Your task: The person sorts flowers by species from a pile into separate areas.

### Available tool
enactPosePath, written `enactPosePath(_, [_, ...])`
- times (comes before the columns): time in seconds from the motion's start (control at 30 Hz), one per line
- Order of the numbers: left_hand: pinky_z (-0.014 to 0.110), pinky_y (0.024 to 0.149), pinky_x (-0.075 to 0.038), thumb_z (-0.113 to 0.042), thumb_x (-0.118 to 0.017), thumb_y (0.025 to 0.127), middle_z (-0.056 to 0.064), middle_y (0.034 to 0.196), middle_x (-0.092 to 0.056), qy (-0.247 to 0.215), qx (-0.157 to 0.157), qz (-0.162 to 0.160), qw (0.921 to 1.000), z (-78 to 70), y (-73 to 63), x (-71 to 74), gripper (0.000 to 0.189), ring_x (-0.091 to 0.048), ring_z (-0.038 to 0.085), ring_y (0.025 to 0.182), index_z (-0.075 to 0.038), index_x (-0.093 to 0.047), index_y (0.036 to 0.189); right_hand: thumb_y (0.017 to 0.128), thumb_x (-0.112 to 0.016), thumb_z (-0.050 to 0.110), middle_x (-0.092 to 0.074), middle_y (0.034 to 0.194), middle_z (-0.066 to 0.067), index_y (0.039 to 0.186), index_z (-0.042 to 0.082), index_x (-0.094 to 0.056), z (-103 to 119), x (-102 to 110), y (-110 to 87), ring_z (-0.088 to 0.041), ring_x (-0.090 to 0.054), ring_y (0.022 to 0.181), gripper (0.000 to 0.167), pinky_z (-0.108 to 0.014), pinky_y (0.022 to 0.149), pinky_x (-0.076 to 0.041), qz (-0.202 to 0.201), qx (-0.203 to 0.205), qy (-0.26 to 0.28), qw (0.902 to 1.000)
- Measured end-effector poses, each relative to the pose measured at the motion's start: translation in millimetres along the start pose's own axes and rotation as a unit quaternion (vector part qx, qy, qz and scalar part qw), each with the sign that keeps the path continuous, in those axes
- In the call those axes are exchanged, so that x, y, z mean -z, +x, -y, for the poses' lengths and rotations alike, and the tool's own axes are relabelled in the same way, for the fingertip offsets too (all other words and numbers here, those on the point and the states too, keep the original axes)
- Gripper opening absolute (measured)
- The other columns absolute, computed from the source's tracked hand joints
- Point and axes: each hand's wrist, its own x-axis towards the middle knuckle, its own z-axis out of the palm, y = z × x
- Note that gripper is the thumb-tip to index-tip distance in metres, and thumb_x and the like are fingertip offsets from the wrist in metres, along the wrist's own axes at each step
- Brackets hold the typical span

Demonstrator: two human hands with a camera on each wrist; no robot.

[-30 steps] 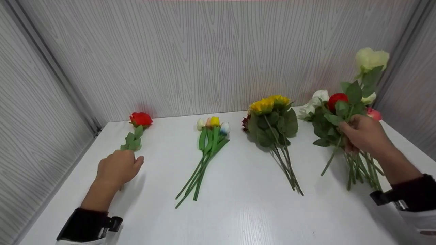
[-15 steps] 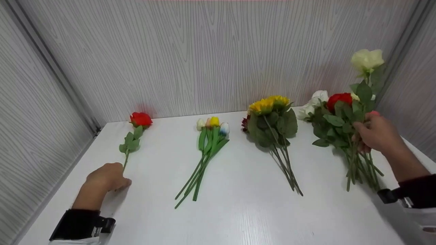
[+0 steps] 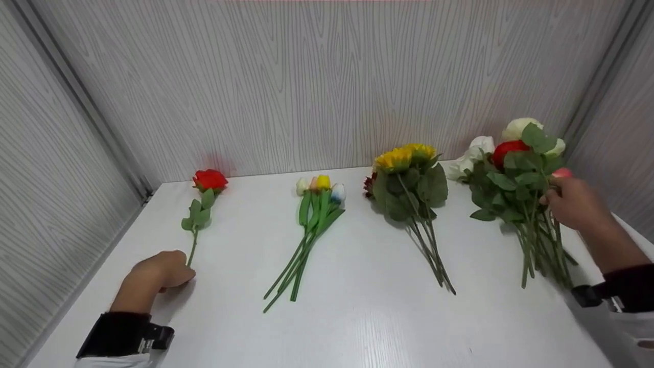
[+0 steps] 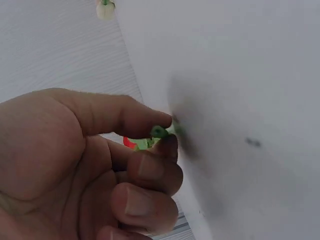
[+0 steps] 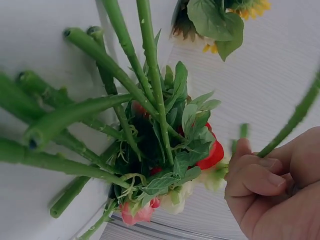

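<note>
At the left, a single red rose (image 3: 210, 180) lies on the white table. My left hand (image 3: 162, 272) pinches the lower end of its stem (image 4: 159, 132) between thumb and fingers, close to the tabletop. At the right my right hand (image 3: 576, 204) holds a stem (image 5: 296, 116) of a cream rose (image 3: 522, 129), over a pile of roses. The pile has white roses (image 3: 472, 156), a red rose (image 3: 510, 152) and a pink rose (image 3: 562, 173), with green stems pointing toward me. Which leaves belong to the held rose is hard to tell.
Tulips (image 3: 317, 214) lie bunched left of centre. Sunflowers (image 3: 406, 157) with a dark red bloom (image 3: 369, 185) beside them lie between the tulips and the roses. Wood-grain panels (image 3: 317, 87) enclose the table (image 3: 357, 327) at the back and both sides.
My right hand has moved right, and the cream rose has come down from upright onto the pile. My left hand has slid down the red rose's stem toward its end.
</note>
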Motion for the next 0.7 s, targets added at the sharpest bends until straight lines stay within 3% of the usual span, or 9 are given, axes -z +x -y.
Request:
enactPosePath(0.1, [0.033, 0.056, -0.04, -0.022, -0.043, 0.091, 0.008, 0.07, -0.05, -0.004, -0.006, -0.027, 0.9996, -2.5, 2.9, 0.3, 0.026, -0.048, 0.022, 0.063, 0.001, -0.055, 0.086, 0.103, -0.04, 0.008, -0.057, 0.116, -0.043, 0.14, -0.025, -0.028, -3, 1, 0.6, -0.045, -0.059, 0.087, 0.052, -0.043, 0.068, -0.047, 0.024, -0.009, 0.004, 0.9997])
enactPosePath(0.17, [0.035, 0.058, -0.041, -0.026, -0.04, 0.095, 0.01, 0.073, -0.052, -0.005, -0.017, -0.062, 0.9979, -4.3, 5.7, 0.3, 0.034, -0.05, 0.024, 0.067, 0.002, -0.057, 0.087, 0.103, -0.042, 0.011, -0.049, 0.123, -0.047, 0.143, -0.024, -0.021, -6, 2, 1.1, -0.057, -0.053, 0.105, 0.057, -0.053, 0.077, -0.048, 0.043, -0.018, 0.013, 0.9988])
enactPosePath(0.27, [0.035, 0.055, -0.041, -0.027, -0.037, 0.097, 0.01, 0.072, -0.053, -0.004, -0.033, -0.115, 0.9928, -7.4, 9.5, 0.5, 0.038, -0.05, 0.023, 0.066, 0.001, -0.058, 0.084, 0.103, -0.044, 0.012, -0.042, 0.126, -0.05, 0.146, -0.022, -0.016, -7, 1, 2.1, -0.061, -0.048, 0.112, 0.062, -0.057, 0.081, -0.048, 0.066, -0.021, 0.025, 0.9973])
enactPosePath(0.43, [0.032, 0.05, -0.036, -0.027, -0.034, 0.098, 0.006, 0.064, -0.049, -0.014, -0.046, -0.174, 0.9835, -15.4, 9.9, 1.7, 0.038, -0.045, 0.02, 0.058, -0.007, -0.052, 0.071, 0.098, -0.048, 0.01, -0.051, 0.121, -0.046, 0.144, -0.019, -0.024, -6, -2, 2.0, -0.047, -0.063, 0.092, 0.06, -0.037, 0.064, -0.05, 0.087, -0.011, 0.021, 0.996])
enactPosePath(0.57, [0.032, 0.047, -0.033, -0.025, -0.034, 0.098, 0.004, 0.059, -0.045, -0.022, -0.053, -0.22, 0.9738, -22.3, 7.8, 2.5, 0.038, -0.042, 0.019, 0.054, -0.01, -0.047, 0.065, 0.099, -0.049, 0.013, -0.049, 0.124, -0.047, 0.143, -0.019, -0.026, -4, -4, 0.4, -0.033, -0.068, 0.078, 0.059, -0.035, 0.061, -0.051, 0.117, -0.014, 0.018, 0.9928])
enactPosePath(0.7, [0.031, 0.044, -0.032, -0.023, -0.033, 0.098, 0.003, 0.056, -0.042, -0.027, -0.065, -0.266, 0.9613, -28.2, 5.8, 3.2, 0.04, -0.04, 0.018, 0.052, -0.012, -0.042, 0.061, 0.1, -0.05, 0.014, -0.048, 0.124, -0.048, 0.141, -0.02, -0.029, -1, -4, -0.7, -0.028, -0.068, 0.072, 0.058, -0.035, 0.061, -0.051, 0.127, -0.008, 0.01, 0.9919])
